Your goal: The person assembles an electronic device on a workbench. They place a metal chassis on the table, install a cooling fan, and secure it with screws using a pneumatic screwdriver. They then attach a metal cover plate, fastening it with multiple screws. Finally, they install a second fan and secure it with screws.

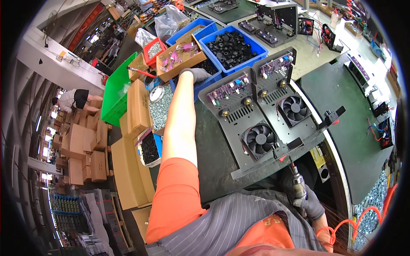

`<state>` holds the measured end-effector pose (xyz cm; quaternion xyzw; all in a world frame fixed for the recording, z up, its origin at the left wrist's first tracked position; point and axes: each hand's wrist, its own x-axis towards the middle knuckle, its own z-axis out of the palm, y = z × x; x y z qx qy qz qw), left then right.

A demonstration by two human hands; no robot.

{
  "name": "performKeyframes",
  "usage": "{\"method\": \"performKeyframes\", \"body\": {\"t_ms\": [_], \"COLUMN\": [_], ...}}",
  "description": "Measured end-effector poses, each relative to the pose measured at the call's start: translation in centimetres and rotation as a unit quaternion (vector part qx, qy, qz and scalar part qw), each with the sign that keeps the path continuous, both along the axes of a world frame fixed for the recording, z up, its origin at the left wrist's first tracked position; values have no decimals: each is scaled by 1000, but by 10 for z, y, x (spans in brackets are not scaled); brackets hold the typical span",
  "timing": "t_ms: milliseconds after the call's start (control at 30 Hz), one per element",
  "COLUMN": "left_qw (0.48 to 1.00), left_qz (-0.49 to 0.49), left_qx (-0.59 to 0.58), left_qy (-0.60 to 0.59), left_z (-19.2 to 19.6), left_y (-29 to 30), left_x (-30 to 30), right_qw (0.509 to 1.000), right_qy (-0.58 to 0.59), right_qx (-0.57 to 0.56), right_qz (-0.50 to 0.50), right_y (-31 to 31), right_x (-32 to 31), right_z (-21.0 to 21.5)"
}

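Note:
My left arm stretches forward, and my left hand (196, 74), in a grey glove, dips into a blue bin of small black parts (209, 66); its fingers are mostly hidden there. Low on the right, my gloved right hand (313, 206) is wrapped round a powered screwdriver (299, 183) whose bit points up toward the panels' near edge. Two black metal panels lie side by side on the bench. Each bears a black fan, the left fan (259, 140) and the right fan (294, 110), and a purple circuit board, the left board (230, 88) and the right board (275, 66), on its far upright wall.
A blue bin of black round parts (230, 48) stands beyond the panels. Left of my arm are a cardboard tray with pink-handled tools (179, 55), a box of silvery screws (160, 114) and a green crate (116, 96). An orange coiled hose (355, 226) hangs at right.

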<state>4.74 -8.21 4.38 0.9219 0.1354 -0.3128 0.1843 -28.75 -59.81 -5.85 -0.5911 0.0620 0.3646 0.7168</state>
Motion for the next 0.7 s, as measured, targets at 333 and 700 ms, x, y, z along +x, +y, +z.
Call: {"method": "performKeyframes", "body": {"t_ms": [333, 700], "left_qw": [988, 714], "left_qz": [-20, 355], "left_qx": [-45, -575], "left_qy": [-144, -185], "left_z": [-22, -12], "left_y": [27, 83], "left_x": [-2, -47], "right_qw": [1000, 1000], "right_qy": [4, 9], "right_qx": [11, 8], "right_qz": [-15, -19], "right_y": [4, 6], "right_x": [-1, -3], "right_z": [2, 0]}}
